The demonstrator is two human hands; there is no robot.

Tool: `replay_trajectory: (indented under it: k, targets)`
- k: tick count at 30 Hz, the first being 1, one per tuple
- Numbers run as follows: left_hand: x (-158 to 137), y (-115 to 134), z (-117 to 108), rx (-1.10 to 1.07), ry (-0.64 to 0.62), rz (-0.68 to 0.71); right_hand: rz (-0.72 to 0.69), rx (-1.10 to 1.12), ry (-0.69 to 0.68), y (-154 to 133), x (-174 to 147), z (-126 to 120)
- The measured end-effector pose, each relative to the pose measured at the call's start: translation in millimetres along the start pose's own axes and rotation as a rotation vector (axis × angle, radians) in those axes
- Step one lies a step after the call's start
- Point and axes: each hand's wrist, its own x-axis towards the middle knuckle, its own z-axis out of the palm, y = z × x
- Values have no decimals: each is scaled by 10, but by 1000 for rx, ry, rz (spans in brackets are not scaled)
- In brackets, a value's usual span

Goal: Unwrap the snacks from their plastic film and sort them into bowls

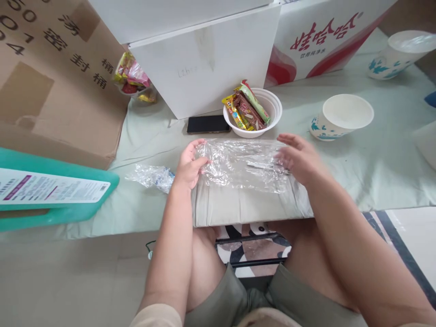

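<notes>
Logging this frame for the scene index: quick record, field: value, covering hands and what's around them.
left hand: holds left end of clear plastic
right hand: at the plastic's right end, blurred; grip unclear
beside left hand: crumpled wrapper
beyond plastic: white bowl with wrapped snacks; dark phone beside it
right side: leaf-print cup
back: white box
left side: brown carton
</notes>
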Motion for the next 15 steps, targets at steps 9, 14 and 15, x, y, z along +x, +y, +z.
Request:
replay_trajectory:
  k: [9, 14, 15]
  targets:
    - [-75, 117, -101, -74, -186, -80, -377, -529, 269, -57, 26, -80]
    - [-139, 145, -114, -111, -436, -154, -570, -355, -83, -176, -117, 58]
    - [-148, 137, -113, -111, -487, -159, -539, -313, -239, -183, -147, 112]
